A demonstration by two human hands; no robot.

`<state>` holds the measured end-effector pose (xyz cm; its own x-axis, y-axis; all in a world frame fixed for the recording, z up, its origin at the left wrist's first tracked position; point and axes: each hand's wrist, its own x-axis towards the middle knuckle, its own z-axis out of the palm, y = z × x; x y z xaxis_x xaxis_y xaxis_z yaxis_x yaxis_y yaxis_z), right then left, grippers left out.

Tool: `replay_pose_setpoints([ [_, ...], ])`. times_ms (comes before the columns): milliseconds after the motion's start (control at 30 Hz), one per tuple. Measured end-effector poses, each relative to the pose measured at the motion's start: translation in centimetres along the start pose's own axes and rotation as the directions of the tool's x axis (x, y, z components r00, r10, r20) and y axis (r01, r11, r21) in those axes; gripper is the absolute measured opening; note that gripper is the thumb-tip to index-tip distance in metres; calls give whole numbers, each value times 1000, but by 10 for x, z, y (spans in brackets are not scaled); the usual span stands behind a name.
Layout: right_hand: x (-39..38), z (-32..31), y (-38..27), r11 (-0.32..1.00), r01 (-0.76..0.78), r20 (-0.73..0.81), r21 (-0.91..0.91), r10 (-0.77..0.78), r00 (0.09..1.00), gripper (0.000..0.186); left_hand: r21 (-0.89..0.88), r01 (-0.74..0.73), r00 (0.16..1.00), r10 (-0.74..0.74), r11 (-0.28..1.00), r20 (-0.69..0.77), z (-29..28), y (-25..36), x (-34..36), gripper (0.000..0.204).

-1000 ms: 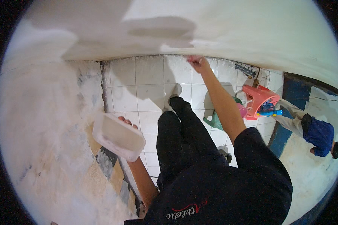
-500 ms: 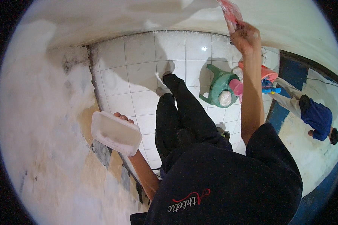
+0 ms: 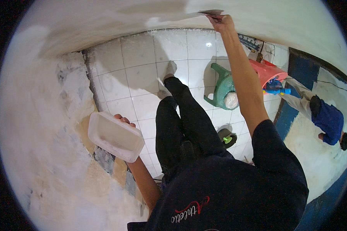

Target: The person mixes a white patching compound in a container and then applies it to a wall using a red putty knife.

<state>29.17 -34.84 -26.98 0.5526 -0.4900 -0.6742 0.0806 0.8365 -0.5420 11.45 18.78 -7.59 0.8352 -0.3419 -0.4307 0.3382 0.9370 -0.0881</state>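
My left hand (image 3: 125, 119) grips the far rim side of a white rectangular plastic tub (image 3: 115, 138), tilted so its inside shows. A pale smear coats the tub's bottom; the thumb is hidden. At the top, my right hand (image 3: 224, 25) is closed round a putty knife (image 3: 212, 12), with its thin, dark-looking blade at the pale wall (image 3: 162, 15). The blade seems to lie nearly flat on the wall, though its contact edge is hard to make out. My right arm stretches far forward, while the left stays low beside the patchy left wall (image 3: 50, 127).
A green plastic stool (image 3: 219, 89) bears a white bundle (image 3: 231, 101). Beyond my right forearm stands a red stool (image 3: 263, 72) with a blue item (image 3: 275, 86). A dark bucket (image 3: 227, 138) sits near my legs on white floor tiles (image 3: 140, 81). Another person (image 3: 328, 120) is at right.
My right hand has moved left and up, and the putty knife has turned from upright to nearly level along the wall. The tub has shifted slightly left. The bucket shows more fully.
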Motion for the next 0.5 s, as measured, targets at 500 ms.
replay_pose_setpoints([
  [500,-111,0,9,983,-60,31,-173,66,997,31,55,101,995,-99,993,-27,1,-18,21,72],
])
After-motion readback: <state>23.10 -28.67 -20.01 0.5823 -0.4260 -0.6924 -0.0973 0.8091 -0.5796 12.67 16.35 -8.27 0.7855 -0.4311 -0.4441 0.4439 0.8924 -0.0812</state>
